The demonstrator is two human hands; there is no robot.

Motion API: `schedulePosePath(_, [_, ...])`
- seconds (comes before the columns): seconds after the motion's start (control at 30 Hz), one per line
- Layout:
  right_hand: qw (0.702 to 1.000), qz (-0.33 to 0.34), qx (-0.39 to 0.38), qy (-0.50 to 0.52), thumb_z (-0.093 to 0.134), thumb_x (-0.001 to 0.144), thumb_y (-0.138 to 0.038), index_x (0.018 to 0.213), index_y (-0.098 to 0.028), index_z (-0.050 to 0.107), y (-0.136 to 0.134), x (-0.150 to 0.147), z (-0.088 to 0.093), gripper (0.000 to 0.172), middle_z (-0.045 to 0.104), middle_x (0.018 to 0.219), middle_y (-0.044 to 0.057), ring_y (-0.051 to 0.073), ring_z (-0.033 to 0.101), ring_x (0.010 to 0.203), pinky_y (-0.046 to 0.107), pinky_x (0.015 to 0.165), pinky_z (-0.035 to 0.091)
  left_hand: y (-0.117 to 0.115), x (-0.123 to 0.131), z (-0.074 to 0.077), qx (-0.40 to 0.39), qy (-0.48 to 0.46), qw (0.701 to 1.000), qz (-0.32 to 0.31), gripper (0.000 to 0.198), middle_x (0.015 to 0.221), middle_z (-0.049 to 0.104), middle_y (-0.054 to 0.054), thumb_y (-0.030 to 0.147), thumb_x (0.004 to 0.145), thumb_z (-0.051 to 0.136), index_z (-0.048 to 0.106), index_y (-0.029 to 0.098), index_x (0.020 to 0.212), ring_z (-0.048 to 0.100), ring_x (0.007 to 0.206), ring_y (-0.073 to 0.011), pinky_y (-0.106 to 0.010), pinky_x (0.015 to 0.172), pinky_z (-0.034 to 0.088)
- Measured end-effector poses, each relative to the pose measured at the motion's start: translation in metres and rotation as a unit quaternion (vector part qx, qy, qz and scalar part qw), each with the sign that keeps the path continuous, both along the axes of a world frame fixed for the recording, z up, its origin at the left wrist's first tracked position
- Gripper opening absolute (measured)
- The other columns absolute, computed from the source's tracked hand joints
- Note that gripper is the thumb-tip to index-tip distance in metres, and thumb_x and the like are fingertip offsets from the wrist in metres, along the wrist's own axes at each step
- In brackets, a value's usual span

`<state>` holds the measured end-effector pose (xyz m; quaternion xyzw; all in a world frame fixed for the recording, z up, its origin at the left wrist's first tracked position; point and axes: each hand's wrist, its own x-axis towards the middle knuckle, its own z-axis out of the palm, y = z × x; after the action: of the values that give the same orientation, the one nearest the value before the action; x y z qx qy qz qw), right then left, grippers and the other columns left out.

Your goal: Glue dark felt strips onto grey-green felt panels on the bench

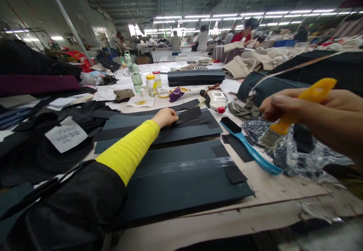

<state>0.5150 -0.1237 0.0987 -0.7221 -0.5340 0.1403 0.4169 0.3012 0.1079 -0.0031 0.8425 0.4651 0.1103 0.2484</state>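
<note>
My left hand (166, 117), in a yellow cuff, pinches the end of a black strip (190, 115) over a stack of dark green panels (195, 130). Nearer to me lies another dark green panel (181, 181) with a whitish glossy band across it and a short black piece (230, 166) over its right end. At the right, my right hand (300, 111) grips a brush with a yellow handle (319, 90); its bristles point down above crumpled clear plastic (300, 156).
A blue-handled brush (255, 154) lies right of the panels. Behind them stand a yellow-lidded jar (151, 85), a green bottle (137, 81) and a red-capped container (217, 100). Black fabric (31, 149) is heaped at left. People are in the background.
</note>
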Motion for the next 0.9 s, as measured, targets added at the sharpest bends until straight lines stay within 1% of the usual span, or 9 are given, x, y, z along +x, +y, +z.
schedulePosePath(0.17, [0.997,0.067,-0.044,0.019,0.057,0.068,-0.064,0.082,-0.017,0.063,0.016,-0.014,0.003,0.049,0.06,0.078,0.008,0.018,0.054,0.07,0.031,0.064,0.041,-0.001,-0.003,0.001,0.007,-0.064,0.998,0.004,0.009,0.052,0.056,0.0,0.022,0.069,0.056,0.061,0.016,0.064,0.052,0.049,-0.0118,-0.025,0.053,0.042])
schedulePosePath(0.23, [0.994,0.068,-0.08,-0.031,0.055,0.07,-0.063,0.087,-0.015,0.063,0.027,-0.008,-0.003,0.051,0.059,0.075,0.006,0.016,0.052,0.066,0.029,0.06,0.038,-0.007,-0.008,0.008,0.025,-0.094,0.995,0.001,0.012,0.055,0.056,0.001,0.024,0.071,0.054,0.061,0.016,0.066,0.052,0.053,-0.0118,-0.024,0.055,0.041])
schedulePosePath(0.37, [0.982,0.054,-0.14,-0.115,0.055,0.074,-0.062,0.076,-0.016,0.059,0.057,-0.011,-0.019,0.046,0.047,0.056,0.0,0.011,0.04,0.051,0.025,0.048,0.029,-0.03,-0.026,0.031,0.05,-0.146,0.988,-0.025,0.019,0.06,0.055,0.002,0.032,0.076,0.05,0.059,0.016,0.071,0.051,0.059,-0.0111,-0.023,0.059,0.041])
schedulePosePath(0.5, [0.979,0.095,-0.179,0.009,0.057,0.075,-0.061,0.065,-0.017,0.049,0.086,-0.034,-0.028,0.046,0.041,0.051,-0.002,0.008,0.036,0.044,0.023,0.042,0.025,-0.058,-0.045,0.048,0.077,-0.187,0.977,-0.073,0.022,0.062,0.054,0.002,0.035,0.077,0.05,0.058,0.016,0.07,0.05,0.06,-0.0109,-0.023,0.059,0.04])
schedulePosePath(0.63, [0.981,0.104,-0.116,0.116,0.06,0.08,-0.043,0.06,-0.017,0.04,0.089,-0.054,-0.021,0.037,0.038,0.051,-0.003,0.006,0.032,0.043,0.021,0.042,0.024,-0.074,-0.057,0.054,0.099,-0.182,0.974,-0.094,0.024,0.066,0.056,0.001,0.036,0.078,0.049,0.059,0.015,0.071,0.051,0.064,-0.0117,-0.024,0.061,0.04])
schedulePosePath(0.7, [0.99,0.112,-0.063,0.064,0.06,0.08,-0.036,0.061,-0.016,0.043,0.079,-0.063,-0.012,0.033,0.038,0.051,-0.004,0.006,0.033,0.045,0.021,0.044,0.026,-0.077,-0.061,0.057,0.098,-0.178,0.974,-0.095,0.025,0.073,0.059,-0.001,0.037,0.078,0.049,0.06,0.015,0.075,0.054,0.071,-0.0137,-0.025,0.065,0.042])
schedulePosePath(0.77, [0.99,0.133,-0.018,-0.033,0.061,0.08,-0.032,0.061,-0.015,0.049,0.066,-0.073,-0.002,0.028,0.04,0.053,-0.004,0.005,0.035,0.048,0.02,0.046,0.027,-0.079,-0.062,0.061,0.097,-0.197,0.968,-0.119,0.029,0.095,0.062,-0.004,0.039,0.075,0.054,0.06,0.017,0.093,0.056,0.089,-0.0177,-0.027,0.073,0.045])
schedulePosePath(0.83, [0.978,0.166,0.017,-0.126,0.061,0.079,-0.029,0.061,-0.013,0.052,0.053,-0.083,0.009,0.026,0.041,0.054,-0.005,0.004,0.036,0.05,0.018,0.048,0.026,-0.083,-0.059,0.067,0.094,-0.236,0.956,-0.15,0.047,0.118,0.054,-0.005,0.041,0.07,0.061,0.052,0.022,0.113,0.051,0.108,-0.0214,-0.029,0.081,0.045])
schedulePosePath(0.9, [0.964,0.197,0.052,-0.173,0.061,0.078,-0.027,0.059,-0.012,0.052,0.039,-0.092,0.02,0.026,0.039,0.053,-0.005,0.003,0.037,0.052,0.017,0.05,0.025,-0.09,-0.054,0.075,0.072,-0.26,0.947,-0.172,0.056,0.118,0.054,-0.004,0.041,0.066,0.067,0.05,0.024,0.117,0.05,0.111,-0.0228,-0.028,0.082,0.046])
